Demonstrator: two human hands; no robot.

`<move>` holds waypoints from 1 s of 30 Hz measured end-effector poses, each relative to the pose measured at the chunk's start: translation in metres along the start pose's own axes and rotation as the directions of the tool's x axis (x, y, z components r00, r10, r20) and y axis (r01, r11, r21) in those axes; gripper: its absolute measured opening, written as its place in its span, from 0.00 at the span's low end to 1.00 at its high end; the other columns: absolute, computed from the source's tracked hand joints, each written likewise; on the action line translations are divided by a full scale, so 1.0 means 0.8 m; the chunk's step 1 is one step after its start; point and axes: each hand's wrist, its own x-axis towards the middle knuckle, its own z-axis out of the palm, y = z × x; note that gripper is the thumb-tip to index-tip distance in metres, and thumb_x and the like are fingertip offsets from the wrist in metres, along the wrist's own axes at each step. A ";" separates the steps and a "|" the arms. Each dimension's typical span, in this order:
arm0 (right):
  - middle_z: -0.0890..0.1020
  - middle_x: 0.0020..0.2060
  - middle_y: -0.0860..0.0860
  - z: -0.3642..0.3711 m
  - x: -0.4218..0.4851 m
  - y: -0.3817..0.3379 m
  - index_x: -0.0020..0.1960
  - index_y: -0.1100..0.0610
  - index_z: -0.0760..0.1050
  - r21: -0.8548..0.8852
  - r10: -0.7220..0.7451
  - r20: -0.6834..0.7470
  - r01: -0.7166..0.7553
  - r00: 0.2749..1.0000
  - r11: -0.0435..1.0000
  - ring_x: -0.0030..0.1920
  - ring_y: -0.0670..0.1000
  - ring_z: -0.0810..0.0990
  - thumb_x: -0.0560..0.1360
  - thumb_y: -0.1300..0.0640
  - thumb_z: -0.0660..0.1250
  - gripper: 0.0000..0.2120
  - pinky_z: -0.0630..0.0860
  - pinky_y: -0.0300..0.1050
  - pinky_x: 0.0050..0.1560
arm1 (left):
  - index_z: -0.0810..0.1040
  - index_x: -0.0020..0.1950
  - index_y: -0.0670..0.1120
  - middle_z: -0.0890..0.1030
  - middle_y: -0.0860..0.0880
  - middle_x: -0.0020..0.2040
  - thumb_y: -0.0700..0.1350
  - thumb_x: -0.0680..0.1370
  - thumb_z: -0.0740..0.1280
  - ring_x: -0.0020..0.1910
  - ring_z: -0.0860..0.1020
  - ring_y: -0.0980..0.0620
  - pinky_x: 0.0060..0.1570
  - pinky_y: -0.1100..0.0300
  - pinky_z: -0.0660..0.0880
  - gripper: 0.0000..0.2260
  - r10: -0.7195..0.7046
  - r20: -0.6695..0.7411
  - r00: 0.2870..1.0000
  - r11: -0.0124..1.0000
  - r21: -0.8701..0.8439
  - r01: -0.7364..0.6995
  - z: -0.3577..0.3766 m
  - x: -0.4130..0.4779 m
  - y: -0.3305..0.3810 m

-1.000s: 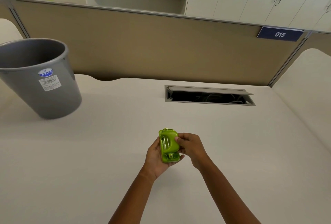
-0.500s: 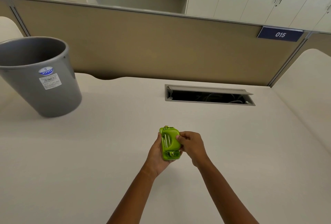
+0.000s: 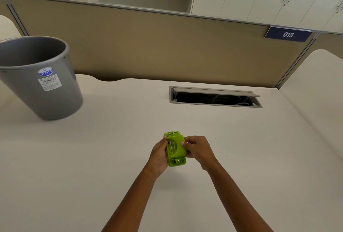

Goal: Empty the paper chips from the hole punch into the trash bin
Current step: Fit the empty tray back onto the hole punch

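A small bright green hole punch (image 3: 176,148) is held above the middle of the white desk. My left hand (image 3: 159,156) cups it from the left and underneath. My right hand (image 3: 198,149) grips its right edge with thumb and fingertips. The punch's lever side faces up toward me; its underside is hidden. A grey plastic trash bin (image 3: 39,76) with a white label stands on the desk at the far left, well away from both hands. No paper chips are visible.
An open cable slot (image 3: 215,98) is cut into the white desk (image 3: 92,157) behind the hands. A tan partition (image 3: 157,46) with a blue "015" sign (image 3: 288,34) closes off the back; white cabinets stand beyond it.
Both hands with the punch have stayed almost in place, shifting slightly; the right hand's fingers have moved along the punch's right edge. The bin has not moved.
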 end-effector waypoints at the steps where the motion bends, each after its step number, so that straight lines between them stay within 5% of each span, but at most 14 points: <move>1: 0.79 0.42 0.60 0.000 0.000 0.000 0.54 0.70 0.77 -0.009 0.002 0.004 -0.002 1.000 1.000 0.43 0.57 0.79 0.75 0.67 0.63 0.10 0.79 0.46 0.42 | 0.76 0.54 0.43 0.80 0.42 0.49 0.51 0.82 0.50 0.44 0.80 0.46 0.37 0.53 0.81 0.19 0.016 0.003 1.000 1.000 -0.003 -0.016 -0.001 0.000 0.000; 10: 0.79 0.42 0.60 0.001 0.002 0.004 0.55 0.68 0.77 -0.055 0.009 0.015 -0.009 1.000 0.998 0.43 0.57 0.79 0.74 0.66 0.64 0.11 0.80 0.49 0.44 | 0.75 0.56 0.38 0.78 0.39 0.50 0.49 0.82 0.51 0.48 0.77 0.44 0.51 0.49 0.75 0.18 0.028 -0.058 0.998 0.998 0.062 -0.025 -0.002 0.003 0.010; 18: 0.80 0.38 0.57 0.002 0.007 0.003 0.52 0.68 0.78 -0.091 -0.032 0.040 0.035 0.999 0.995 0.41 0.55 0.80 0.75 0.61 0.65 0.11 0.80 0.46 0.43 | 0.74 0.56 0.38 0.80 0.41 0.45 0.47 0.82 0.51 0.44 0.78 0.46 0.45 0.52 0.75 0.17 0.050 -0.134 0.990 0.996 0.080 -0.039 0.002 0.006 0.017; 21: 0.80 0.37 0.54 0.000 0.015 0.000 0.50 0.66 0.79 -0.098 -0.085 -0.068 0.078 0.994 0.992 0.37 0.50 0.79 0.76 0.54 0.63 0.15 0.78 0.40 0.39 | 0.78 0.47 0.42 0.85 0.48 0.35 0.48 0.82 0.52 0.36 0.82 0.52 0.36 0.59 0.79 0.17 0.061 -0.132 0.989 0.992 0.116 -0.046 0.001 0.010 0.018; 24: 0.80 0.40 0.55 -0.002 0.028 -0.003 0.52 0.65 0.79 -0.129 -0.126 -0.174 0.104 0.977 0.986 0.41 0.52 0.78 0.76 0.57 0.64 0.12 0.78 0.47 0.47 | 0.77 0.43 0.44 0.82 0.48 0.33 0.47 0.81 0.54 0.30 0.82 0.56 0.30 0.64 0.79 0.15 0.081 -0.145 0.986 0.985 0.160 -0.057 0.003 0.010 0.016; 30: 0.80 0.45 0.60 -0.007 0.043 -0.003 0.54 0.69 0.77 0.098 0.027 0.024 -0.029 0.999 0.995 0.48 0.55 0.78 0.75 0.63 0.64 0.11 0.78 0.42 0.48 | 0.77 0.43 0.43 0.82 0.47 0.35 0.46 0.81 0.55 0.31 0.81 0.55 0.31 0.63 0.80 0.14 0.100 -0.093 0.991 0.975 0.209 -0.078 0.005 0.006 0.015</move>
